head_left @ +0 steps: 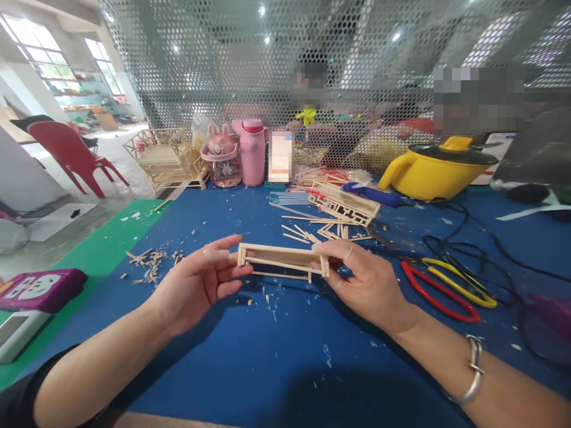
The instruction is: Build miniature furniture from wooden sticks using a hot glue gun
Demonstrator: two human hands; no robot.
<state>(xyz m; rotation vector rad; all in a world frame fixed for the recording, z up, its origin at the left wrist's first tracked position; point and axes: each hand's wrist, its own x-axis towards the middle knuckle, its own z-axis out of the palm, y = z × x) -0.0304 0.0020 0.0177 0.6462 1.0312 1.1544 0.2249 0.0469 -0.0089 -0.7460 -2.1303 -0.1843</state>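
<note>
A small rectangular frame of thin wooden sticks (pixel 281 259) is held level above the blue table (pixel 250 356), one end in each hand. My left hand (pixel 203 282) pinches its left end between thumb and fingers. My right hand (pixel 363 279) grips the right end with its fingertips; a silver bangle sits on that wrist. Loose sticks (pixel 307 233) and another stick-built frame (pixel 343 205) lie just beyond the hands.
Red and yellow handled cutters (pixel 446 285) and black cables lie at right, a yellow pot (pixel 437 169) behind them. Pink bottles (pixel 252 151) and a wooden model (pixel 167 157) stand at the back by a mesh screen. Wood scraps (pixel 149 261) and a purple case (pixel 40 288) are at left. People sit behind the mesh.
</note>
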